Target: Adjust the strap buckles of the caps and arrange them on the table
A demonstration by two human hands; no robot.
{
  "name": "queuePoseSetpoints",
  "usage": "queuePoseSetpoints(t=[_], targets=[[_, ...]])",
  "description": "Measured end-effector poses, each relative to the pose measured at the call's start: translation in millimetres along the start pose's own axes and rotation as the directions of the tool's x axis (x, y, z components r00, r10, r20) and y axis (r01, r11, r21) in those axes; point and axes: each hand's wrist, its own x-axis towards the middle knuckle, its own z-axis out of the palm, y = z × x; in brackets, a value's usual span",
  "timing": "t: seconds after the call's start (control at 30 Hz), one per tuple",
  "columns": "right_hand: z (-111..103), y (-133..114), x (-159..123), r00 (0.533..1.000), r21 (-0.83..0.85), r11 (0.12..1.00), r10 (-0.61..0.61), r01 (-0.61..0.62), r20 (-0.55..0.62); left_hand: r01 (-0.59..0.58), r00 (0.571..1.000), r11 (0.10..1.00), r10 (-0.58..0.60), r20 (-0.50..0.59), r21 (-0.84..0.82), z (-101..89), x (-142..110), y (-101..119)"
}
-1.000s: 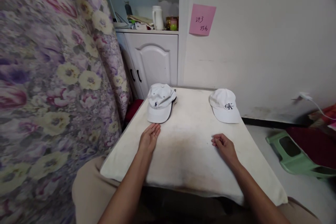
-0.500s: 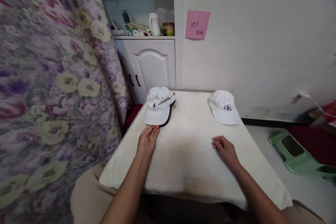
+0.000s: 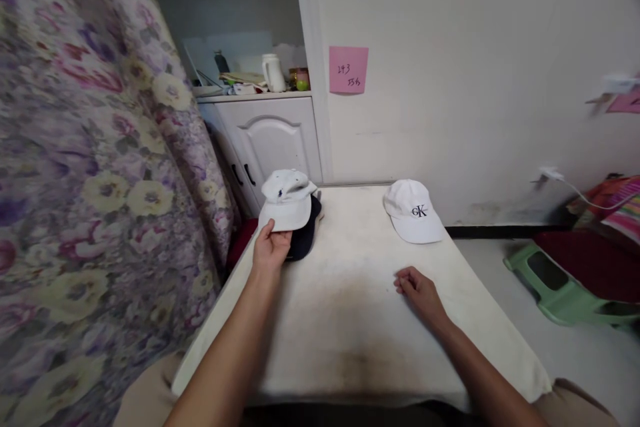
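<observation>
My left hand (image 3: 270,248) grips the brim of a white cap with a small dark logo (image 3: 287,198) at the table's far left and lifts it. Under that cap a dark cap (image 3: 305,235) shows on the white table (image 3: 350,320). A second white cap with black letters (image 3: 411,211) lies at the far right of the table, apart from both hands. My right hand (image 3: 420,290) rests on the tabletop with its fingers loosely curled and nothing in it.
A flowered curtain (image 3: 85,167) hangs close along the left. Behind the table stand a white cabinet (image 3: 270,140) with a jug and jars on top, and a wall with a pink note (image 3: 349,69). A green stool (image 3: 560,287) stands on the floor at right.
My left hand has moved forward and taken hold of the left cap's brim, raising it so the dark cap beneath shows. The view has swung leftward. My right hand stays put.
</observation>
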Motion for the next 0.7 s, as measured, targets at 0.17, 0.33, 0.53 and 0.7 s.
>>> queuePoseSetpoints(t=[0.17,0.33,0.53,0.7], targets=[[-1.0,-1.5,5.2,0.998,0.134,0.99,0.046,-0.05,0.039,0.008,0.991,1.0,-0.01,0.131,0.012,29.1,-21.1,-13.8],[-11.5,-20.7,6.3,0.991,0.337,0.937,0.051,-0.089,0.12,0.193,0.98,0.972,-0.198,0.03,0.138,7.1,-83.1,-71.3],[-27.5,-51.3,2.6,0.971,0.795,0.593,-0.088,-0.13,0.224,0.465,0.844,0.857,-0.505,0.181,0.223,-42.6,-155.8,-146.3],[-33.4,-52.5,2.9,0.988,0.863,0.502,-0.097,-0.057,0.121,0.554,0.766,0.789,-0.608,0.209,0.266,-43.1,-178.4,-160.8]])
